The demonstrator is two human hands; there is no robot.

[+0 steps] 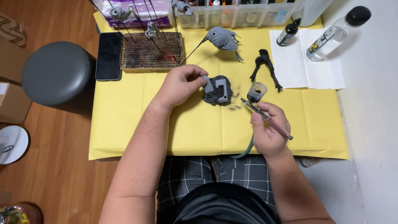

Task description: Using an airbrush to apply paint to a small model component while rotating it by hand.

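- Gripping the grey model base [218, 90] with your left hand [181, 84], fingers clamped on its left block; it sits mid-sheet on the yellow paper [124, 108].
- Your right hand [268, 129] is wrapped tight on the airbrush [264, 114], nozzle just beside the base.
- Black figure part [265, 66] and a grey creature on a skewer [223, 38] lie toward the far edge.

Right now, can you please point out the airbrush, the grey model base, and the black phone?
airbrush [265, 118]: head view, on the slim metal body just above the right hand.
grey model base [218, 90]: head view, on its dark rocky middle.
black phone [108, 55]: head view, on the centre of its screen.
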